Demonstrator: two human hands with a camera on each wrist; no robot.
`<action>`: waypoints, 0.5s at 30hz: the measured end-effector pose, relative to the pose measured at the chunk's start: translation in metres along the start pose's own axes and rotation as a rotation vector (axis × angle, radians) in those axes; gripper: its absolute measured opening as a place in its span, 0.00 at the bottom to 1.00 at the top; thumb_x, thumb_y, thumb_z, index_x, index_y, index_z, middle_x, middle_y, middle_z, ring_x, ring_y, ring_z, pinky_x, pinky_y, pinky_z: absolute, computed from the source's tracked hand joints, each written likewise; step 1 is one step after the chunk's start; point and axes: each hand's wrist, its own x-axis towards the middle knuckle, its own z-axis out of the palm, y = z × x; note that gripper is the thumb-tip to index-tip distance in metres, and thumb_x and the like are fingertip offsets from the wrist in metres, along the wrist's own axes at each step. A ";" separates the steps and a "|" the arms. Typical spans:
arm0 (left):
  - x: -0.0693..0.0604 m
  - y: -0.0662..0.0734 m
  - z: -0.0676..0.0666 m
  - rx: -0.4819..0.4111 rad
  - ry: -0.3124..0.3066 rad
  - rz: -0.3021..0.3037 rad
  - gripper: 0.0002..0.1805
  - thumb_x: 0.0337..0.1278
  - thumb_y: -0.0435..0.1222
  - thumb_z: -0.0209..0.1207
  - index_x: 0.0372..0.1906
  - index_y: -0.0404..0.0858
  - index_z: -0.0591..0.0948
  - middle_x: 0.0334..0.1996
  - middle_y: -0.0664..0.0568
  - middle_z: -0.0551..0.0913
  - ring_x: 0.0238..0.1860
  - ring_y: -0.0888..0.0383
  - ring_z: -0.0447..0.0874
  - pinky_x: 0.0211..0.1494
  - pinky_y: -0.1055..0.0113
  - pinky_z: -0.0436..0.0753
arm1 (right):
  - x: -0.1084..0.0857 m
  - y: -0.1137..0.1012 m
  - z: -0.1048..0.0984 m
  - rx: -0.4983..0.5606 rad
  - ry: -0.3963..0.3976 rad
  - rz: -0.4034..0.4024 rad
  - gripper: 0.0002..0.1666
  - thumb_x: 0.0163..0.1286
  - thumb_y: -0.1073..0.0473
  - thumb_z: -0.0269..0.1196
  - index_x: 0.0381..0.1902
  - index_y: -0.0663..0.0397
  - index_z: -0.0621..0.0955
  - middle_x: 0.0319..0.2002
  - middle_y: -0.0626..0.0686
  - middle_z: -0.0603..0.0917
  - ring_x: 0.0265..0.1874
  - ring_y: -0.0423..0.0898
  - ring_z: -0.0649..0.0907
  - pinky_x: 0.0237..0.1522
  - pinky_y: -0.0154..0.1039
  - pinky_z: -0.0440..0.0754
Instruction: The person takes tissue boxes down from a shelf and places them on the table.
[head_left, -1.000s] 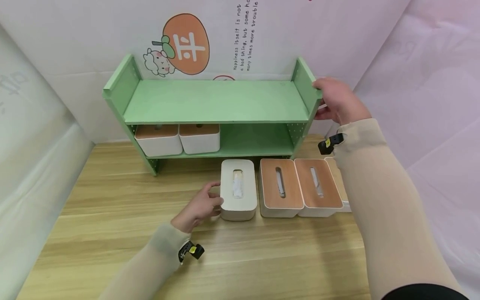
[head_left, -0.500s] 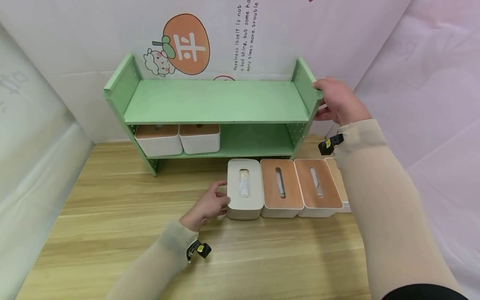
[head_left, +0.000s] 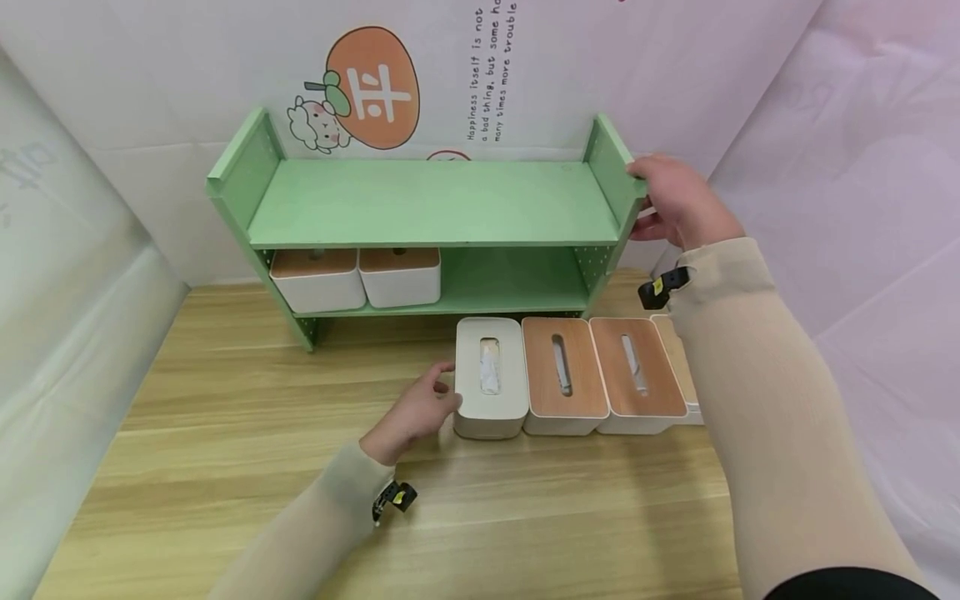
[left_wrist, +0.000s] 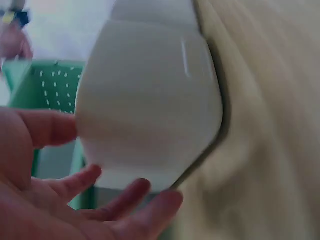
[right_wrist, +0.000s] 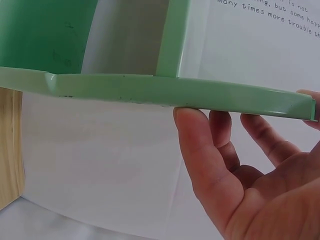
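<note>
In the head view, a tissue box [head_left: 491,371] with a plain off-white lid stands on the table, side by side with a wood-lidded tissue box [head_left: 564,367]. My left hand [head_left: 415,414] is at its left side with loosely bent, spread fingers; the left wrist view has the fingertips [left_wrist: 137,187] at the white box wall [left_wrist: 150,100], where light contact is hard to tell. At the upper right, my right hand [head_left: 682,200] holds the side panel of the green shelf [head_left: 435,200]. Fingertips [right_wrist: 192,117] press the panel's outer face, and a digit reaches over its end.
Two wood-lidded boxes [head_left: 318,279] sit at the left of the shelf's lower level. Another wood-lidded box [head_left: 637,367] and a partly hidden pale-lidded box [head_left: 675,354] continue the table row, beneath the right forearm. A printed white cloth [head_left: 555,75] hangs behind.
The off-white tissue box has slid right across the table, closing the gap to the wood-lidded box, with my left hand moving along. My right hand stays on the shelf panel.
</note>
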 end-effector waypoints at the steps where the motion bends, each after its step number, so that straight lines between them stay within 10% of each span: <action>1: -0.002 0.002 -0.001 0.094 0.032 0.033 0.31 0.65 0.40 0.60 0.71 0.46 0.66 0.58 0.40 0.73 0.45 0.47 0.77 0.40 0.55 0.78 | 0.000 0.000 0.000 0.003 0.000 0.001 0.33 0.79 0.40 0.45 0.75 0.45 0.60 0.52 0.60 0.71 0.37 0.60 0.85 0.45 0.52 0.83; 5: -0.009 0.010 -0.007 0.489 0.232 0.277 0.28 0.59 0.45 0.62 0.64 0.42 0.73 0.56 0.41 0.72 0.52 0.45 0.71 0.49 0.50 0.73 | -0.001 0.001 -0.001 0.015 0.007 0.010 0.31 0.79 0.40 0.46 0.73 0.44 0.62 0.53 0.60 0.71 0.38 0.60 0.85 0.46 0.53 0.83; 10: -0.003 0.017 -0.027 0.863 0.628 0.695 0.23 0.52 0.45 0.60 0.53 0.40 0.78 0.50 0.39 0.73 0.52 0.38 0.68 0.59 0.37 0.61 | -0.001 0.000 -0.001 0.016 0.010 0.011 0.29 0.79 0.40 0.46 0.71 0.44 0.63 0.53 0.60 0.71 0.39 0.60 0.85 0.46 0.53 0.83; 15: 0.014 0.029 -0.047 0.986 0.843 0.825 0.26 0.53 0.49 0.54 0.57 0.44 0.72 0.55 0.37 0.67 0.56 0.35 0.63 0.60 0.33 0.56 | -0.001 -0.001 0.000 0.014 0.010 0.011 0.31 0.79 0.40 0.46 0.73 0.44 0.62 0.53 0.60 0.71 0.40 0.60 0.85 0.46 0.53 0.83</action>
